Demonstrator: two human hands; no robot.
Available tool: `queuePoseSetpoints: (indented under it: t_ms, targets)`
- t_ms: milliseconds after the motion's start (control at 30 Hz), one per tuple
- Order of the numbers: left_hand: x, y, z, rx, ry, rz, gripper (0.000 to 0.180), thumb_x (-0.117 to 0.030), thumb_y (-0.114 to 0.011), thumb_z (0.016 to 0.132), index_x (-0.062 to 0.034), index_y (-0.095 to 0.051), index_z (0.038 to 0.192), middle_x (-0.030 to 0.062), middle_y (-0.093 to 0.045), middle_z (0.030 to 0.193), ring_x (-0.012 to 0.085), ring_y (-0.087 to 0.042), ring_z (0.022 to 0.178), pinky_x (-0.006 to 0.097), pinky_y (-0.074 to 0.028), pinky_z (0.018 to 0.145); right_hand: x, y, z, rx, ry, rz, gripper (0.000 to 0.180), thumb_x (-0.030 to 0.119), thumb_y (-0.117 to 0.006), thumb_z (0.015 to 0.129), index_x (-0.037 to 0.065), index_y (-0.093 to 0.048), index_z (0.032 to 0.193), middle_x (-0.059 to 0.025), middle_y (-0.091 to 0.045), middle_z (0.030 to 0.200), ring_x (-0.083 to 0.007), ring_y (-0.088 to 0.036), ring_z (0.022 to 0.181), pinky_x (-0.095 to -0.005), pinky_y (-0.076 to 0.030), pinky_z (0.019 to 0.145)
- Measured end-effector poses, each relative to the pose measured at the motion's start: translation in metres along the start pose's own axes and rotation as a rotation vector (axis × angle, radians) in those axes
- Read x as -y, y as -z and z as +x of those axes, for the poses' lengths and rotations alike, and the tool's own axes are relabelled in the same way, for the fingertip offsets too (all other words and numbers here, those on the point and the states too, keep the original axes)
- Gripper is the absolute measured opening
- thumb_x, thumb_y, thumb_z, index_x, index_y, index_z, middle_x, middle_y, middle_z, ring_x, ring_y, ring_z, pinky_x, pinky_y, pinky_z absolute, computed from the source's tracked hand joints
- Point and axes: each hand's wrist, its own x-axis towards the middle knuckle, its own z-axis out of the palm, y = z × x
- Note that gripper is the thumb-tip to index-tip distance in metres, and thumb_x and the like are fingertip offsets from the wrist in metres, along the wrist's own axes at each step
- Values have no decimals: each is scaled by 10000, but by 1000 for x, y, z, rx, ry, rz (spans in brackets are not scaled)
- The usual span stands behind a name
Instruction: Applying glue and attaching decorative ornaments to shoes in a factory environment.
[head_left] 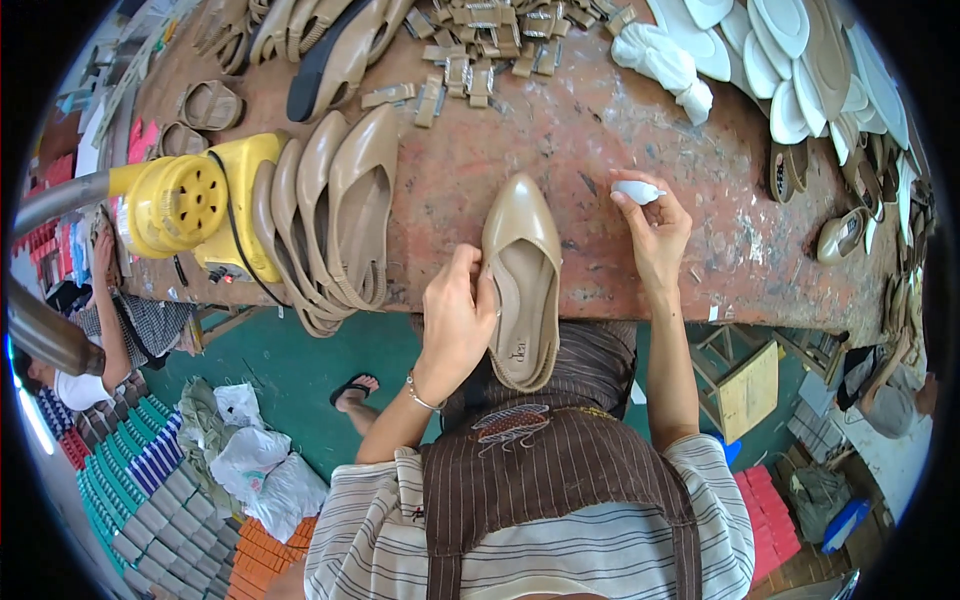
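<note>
Yep, pinching tan shoe point(523, 225) with left fingers point(463, 264), small white thing point(637, 191) with right fingers point(672, 209); might drop either from gripping loosely.

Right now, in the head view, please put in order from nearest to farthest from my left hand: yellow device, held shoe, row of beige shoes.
1. Held shoe: touching the left hand.
2. Row of beige shoes: to its upper left.
3. Yellow device: farther left, beyond the row.

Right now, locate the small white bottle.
In the head view, the small white bottle is right of centre, in the right hand, to the right of the beige shoe.
</note>
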Motion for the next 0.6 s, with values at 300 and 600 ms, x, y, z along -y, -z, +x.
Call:
queuePoseSetpoints:
  t_ms: [300,600]
  targets:
    - [-35,-20,-41,30,-34,-703,472,-42,-560,906,43,-398,1340,185,-415,1330,279,-448,1255,387,-363,1066,17,3,-29,190,239,-360,217,96,-775,714,25,-707,907,-61,-694,847,-192,-604,742,-299,-480,674]
    - [-20,-73,20,-100,271,-1827,402,31,-487,879,-11,-406,1270,109,-484,1279,233,-467,1206,380,-358,1060,27,-8,-23,380,336,-444,305,78,-729,744,26,-668,1038,-88,-673,867,-224,-580,710,-316,-459,624]
